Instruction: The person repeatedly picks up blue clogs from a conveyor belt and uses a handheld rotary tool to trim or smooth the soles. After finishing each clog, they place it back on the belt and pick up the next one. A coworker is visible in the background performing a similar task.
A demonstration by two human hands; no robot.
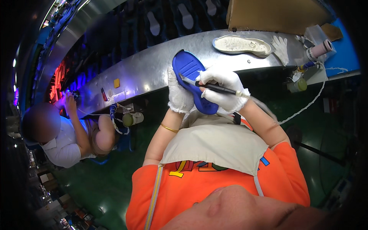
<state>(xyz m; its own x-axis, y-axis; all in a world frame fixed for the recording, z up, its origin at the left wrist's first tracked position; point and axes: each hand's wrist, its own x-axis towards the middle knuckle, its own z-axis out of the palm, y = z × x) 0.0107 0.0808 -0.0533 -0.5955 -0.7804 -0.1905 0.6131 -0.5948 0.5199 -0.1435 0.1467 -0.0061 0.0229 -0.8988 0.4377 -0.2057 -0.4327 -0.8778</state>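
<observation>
A blue shoe sole (191, 63) is held up in front of me, its ribbed inner face turned up. My left hand (178, 94), in a white glove, grips it along its left edge, with the fingers partly hidden behind it. My right hand (229, 86), also gloved in white, is closed round a brush with a black handle (222, 89). The brush's pale tip points left and lies over the middle of the sole, close to its left rim. Whether the tip touches the surface I cannot tell.
Beyond my hands runs a metal ledge (142, 78), bearing a white sole (242, 45), a loose white glove (281, 50) and a yellow block (116, 83). Grey sole shapes (186, 17) lie behind it. At right are a pinkish roll (321, 49) and a cable; at left sits a co-worker (67, 142).
</observation>
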